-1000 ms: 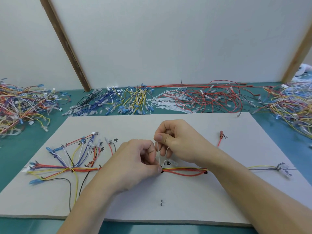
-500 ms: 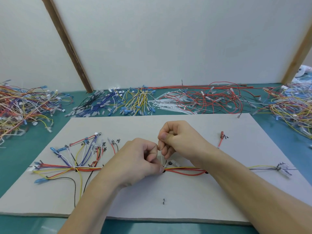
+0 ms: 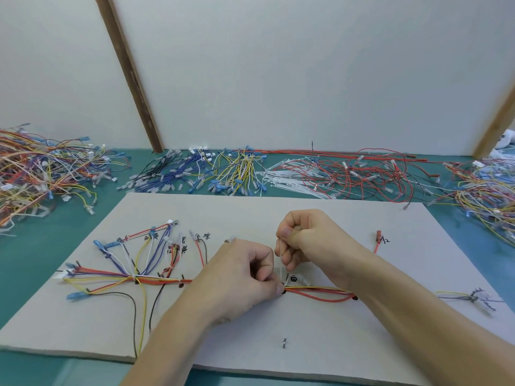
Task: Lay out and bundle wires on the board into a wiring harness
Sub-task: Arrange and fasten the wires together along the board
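Your wire bundle (image 3: 317,291) lies flat on the board (image 3: 278,207), its long axis running left to right under both your hands. To the left of your left hand (image 3: 237,277) its ends fan out up and away from you and down toward you; to the right of your right forearm a thin tail ends in a small cluster of connectors (image 3: 478,296).

Your left hand is curled, fingertips pinching down at the bundle just beside a black peg. Your right hand (image 3: 306,240), directly above and slightly right of the left, is closed in a fist, thumb pressed against a thin white cable tie (image 3: 282,252) that stands nearly upright between the two hands.

Just under your right hand a small white tag (image 3: 293,279) bears a black mark that cannot be read. Handwritten black characters sit on the board left of your left hand and beside the red terminal (image 3: 378,235) right of your right hand; they are too small to read surely.
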